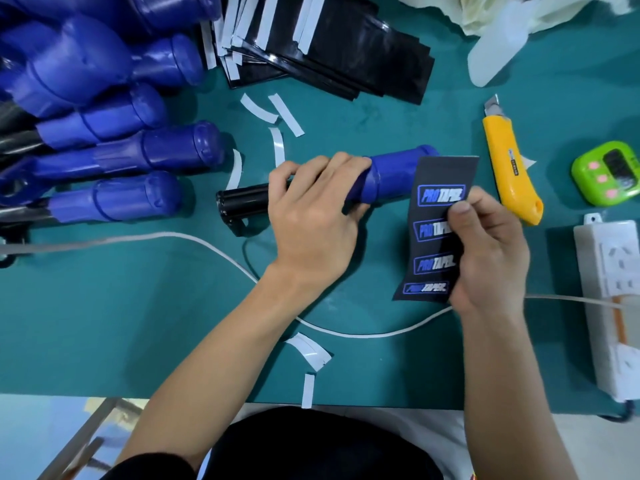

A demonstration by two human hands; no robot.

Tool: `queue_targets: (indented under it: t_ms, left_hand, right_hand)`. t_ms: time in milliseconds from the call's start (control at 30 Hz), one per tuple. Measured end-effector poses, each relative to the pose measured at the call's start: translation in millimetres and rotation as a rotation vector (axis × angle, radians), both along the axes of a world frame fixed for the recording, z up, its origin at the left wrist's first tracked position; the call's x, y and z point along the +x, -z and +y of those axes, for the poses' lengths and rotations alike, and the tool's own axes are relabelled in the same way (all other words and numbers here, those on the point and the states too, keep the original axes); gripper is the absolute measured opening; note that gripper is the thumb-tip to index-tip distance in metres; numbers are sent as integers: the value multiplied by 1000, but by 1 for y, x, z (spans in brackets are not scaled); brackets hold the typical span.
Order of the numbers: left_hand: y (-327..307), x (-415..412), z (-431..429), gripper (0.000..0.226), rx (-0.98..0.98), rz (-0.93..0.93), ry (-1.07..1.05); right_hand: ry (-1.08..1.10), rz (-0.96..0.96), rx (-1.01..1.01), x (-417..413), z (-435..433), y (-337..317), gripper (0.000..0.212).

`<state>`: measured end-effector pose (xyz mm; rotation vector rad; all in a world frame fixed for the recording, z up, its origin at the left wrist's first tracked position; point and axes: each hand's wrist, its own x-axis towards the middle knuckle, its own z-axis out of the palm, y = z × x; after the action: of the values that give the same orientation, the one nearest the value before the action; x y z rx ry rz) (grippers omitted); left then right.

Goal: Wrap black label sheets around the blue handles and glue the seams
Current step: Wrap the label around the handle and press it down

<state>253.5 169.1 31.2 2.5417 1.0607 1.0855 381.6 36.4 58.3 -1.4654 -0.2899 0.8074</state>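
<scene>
Our left hand (311,216) grips the smooth blue plastic handle (398,178) near the middle of the teal desk (138,306). Our right hand (491,258) pinches the black printed label sheet (433,237), whose top overlaps the handle's end. If the handle rolls or the sheet lands askew, we judge the seam would close crooked. We see no containers: the spare blue handles (121,157) lie piled loose at the desk's left edge.

Teal-green tabletop (104,323), pale floor (27,427) below its near edge
</scene>
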Motion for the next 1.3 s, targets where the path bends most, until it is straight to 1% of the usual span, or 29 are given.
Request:
queue_targets:
  t_ms: [233, 367, 467, 600, 767, 867, 933, 1100, 1300]
  left_hand:
    - [1, 1, -1, 36, -10, -8, -25]
    - [1, 1, -2, 38, -14, 5, -26]
    - [1, 0, -2, 40, -24, 16, -27]
    - [3, 1, -1, 39, -24, 13, -38]
    - [2, 1, -2, 36, -32, -8, -27]
    - [-2, 2, -2, 48, -70, -20, -14]
    - [-4, 1, -1, 54, -70, 6, 9]
    - [-9, -1, 0, 42, -2, 158, 86]
    - [-10, -2, -1, 37, 20, 174, 94]
  right_hand:
    - [-85, -2, -62, -8, 1, 2, 31]
    - [-96, -7, -106, -9, 3, 3, 24]
    - [-96, -10, -123, -9, 4, 4, 23]
    - [-89, -11, -139, -8, 6, 5, 29]
    - [-93, -35, -177, -6, 6, 7, 27]
    - [-92, -29, -188, -5, 7, 6, 28]
    - [-91, -19, -190, -4, 8, 6, 27]
    - [-90, 7, -193, -3, 8, 5, 25]
    - [-97, -10, -193, -2, 8, 5, 24]
